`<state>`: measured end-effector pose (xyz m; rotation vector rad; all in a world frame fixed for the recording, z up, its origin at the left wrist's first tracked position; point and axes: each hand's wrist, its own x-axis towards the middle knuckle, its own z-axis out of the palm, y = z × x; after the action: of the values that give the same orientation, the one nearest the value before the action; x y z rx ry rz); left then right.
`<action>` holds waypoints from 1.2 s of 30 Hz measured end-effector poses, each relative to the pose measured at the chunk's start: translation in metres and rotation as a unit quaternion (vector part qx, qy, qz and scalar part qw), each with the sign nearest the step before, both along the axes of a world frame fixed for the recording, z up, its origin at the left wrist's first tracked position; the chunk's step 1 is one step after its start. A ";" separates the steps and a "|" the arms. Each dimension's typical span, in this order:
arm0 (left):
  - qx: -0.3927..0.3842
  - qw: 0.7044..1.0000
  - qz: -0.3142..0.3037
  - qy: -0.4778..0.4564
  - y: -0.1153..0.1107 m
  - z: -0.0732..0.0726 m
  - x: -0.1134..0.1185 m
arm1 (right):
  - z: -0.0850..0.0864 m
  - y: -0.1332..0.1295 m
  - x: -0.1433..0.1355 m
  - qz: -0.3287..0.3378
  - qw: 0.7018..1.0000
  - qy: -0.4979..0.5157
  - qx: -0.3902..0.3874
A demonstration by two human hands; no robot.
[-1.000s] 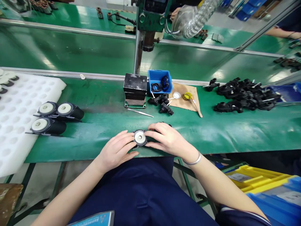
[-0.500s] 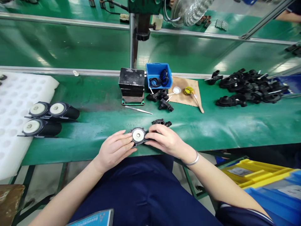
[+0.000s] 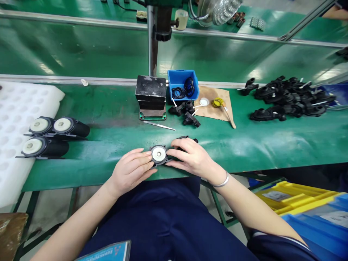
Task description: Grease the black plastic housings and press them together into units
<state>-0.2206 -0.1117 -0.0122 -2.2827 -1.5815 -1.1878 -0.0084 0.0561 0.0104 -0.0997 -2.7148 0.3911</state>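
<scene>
Near the front edge of the green bench I have a round black pump motor with a white disc on its face. My left hand lies against its left side, fingers together and pressed to the rim. On the opposite side, the thumb and bent fingers of my right hand grip the rim. Just behind my right hand sits a black pump cover, mostly hidden by the fingers. Three similar black pump motors with white discs lie at the left, beside and partly on the white foam tray.
Behind my hands are metal tweezers, a black press block, and a blue bin with black rings. Several pump covers are piled at right. A brush and yellow pot rest on cardboard.
The view has shifted slightly. Both hands stay on the pump motor; the fingers of my right hand have spread and bent a little more at its rim.
</scene>
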 end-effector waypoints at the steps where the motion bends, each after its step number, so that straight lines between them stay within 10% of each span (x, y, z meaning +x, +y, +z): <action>1: -0.003 1.000 -0.001 -0.001 0.000 0.000 0.000 | 0.000 0.001 0.000 0.001 1.000 0.002 0.006; 20: 0.000 1.000 -0.004 -0.010 0.003 -0.004 -0.001 | -0.021 -0.022 0.000 -0.022 0.989 0.122 -0.077; 31: -0.072 0.995 0.004 -0.062 0.007 -0.012 -0.008 | -0.019 -0.012 0.028 -0.309 0.930 0.141 -0.140; 36: -0.188 0.970 0.024 -0.149 0.023 -0.009 0.005 | -0.046 0.002 0.027 -0.297 0.934 0.071 -0.187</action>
<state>-0.2158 -0.0886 -0.0211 -2.3438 -2.1215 -1.3701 0.0184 0.0582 -0.0357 -0.9291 -2.2827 0.6832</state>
